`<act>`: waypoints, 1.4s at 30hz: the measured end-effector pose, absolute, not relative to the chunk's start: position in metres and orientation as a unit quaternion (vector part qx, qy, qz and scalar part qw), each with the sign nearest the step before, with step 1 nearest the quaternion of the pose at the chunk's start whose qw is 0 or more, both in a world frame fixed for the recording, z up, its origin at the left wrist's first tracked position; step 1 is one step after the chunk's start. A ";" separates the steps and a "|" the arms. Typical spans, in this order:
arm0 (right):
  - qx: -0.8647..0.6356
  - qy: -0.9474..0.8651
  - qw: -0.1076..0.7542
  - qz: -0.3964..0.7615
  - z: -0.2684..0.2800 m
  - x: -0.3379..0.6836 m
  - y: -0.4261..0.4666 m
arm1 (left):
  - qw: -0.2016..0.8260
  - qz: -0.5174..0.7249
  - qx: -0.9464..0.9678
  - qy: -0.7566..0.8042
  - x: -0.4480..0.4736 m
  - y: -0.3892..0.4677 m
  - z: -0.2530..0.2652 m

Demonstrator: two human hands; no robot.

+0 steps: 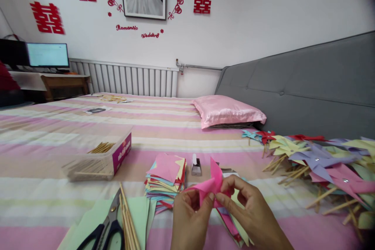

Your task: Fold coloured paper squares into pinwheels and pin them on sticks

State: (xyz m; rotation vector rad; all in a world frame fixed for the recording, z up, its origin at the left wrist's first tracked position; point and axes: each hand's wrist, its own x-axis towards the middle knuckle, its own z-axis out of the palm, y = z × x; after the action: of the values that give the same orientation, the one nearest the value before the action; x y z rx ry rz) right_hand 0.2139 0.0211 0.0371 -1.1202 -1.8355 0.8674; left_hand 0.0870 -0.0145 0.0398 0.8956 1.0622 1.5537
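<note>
Both hands meet on a bright pink paper pinwheel (216, 174) with folded blades, held above the bed. My left hand (191, 213) is closed on its left side, thumb near the centre. My right hand (249, 207) pinches it near the middle from the right; whether a pin sits between those fingers is hidden. Just left of the hands is a stack of coloured cut paper (165, 183). A small open box (196, 166) stands behind them. Under the right hand lie more coloured paper pieces (230, 222), partly covered.
Scissors (109, 218) and wooden sticks (127, 218) lie on green paper (88, 218) at front left. Behind them stands a clear plastic box (93, 164) of sticks. Finished pinwheels (322, 160) pile up at right. A pink pillow (228, 111) rests near the grey headboard (307, 74).
</note>
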 end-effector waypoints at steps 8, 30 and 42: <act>-0.382 -0.637 0.444 0.501 0.036 0.207 0.019 | 0.465 0.629 0.395 0.481 0.088 -0.015 0.040; -0.320 -0.614 0.439 0.572 0.043 0.207 0.016 | 0.436 0.594 0.455 0.501 0.087 -0.015 0.032; -0.294 -0.589 0.445 0.608 0.043 0.208 0.016 | 0.453 0.600 0.449 0.482 0.088 -0.015 0.030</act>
State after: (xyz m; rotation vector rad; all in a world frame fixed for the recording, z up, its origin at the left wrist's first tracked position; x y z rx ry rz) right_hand 0.2078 0.0162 0.0432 -0.7277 -1.4587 1.5057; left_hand 0.0881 -0.0145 0.0299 1.1083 1.1901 1.4821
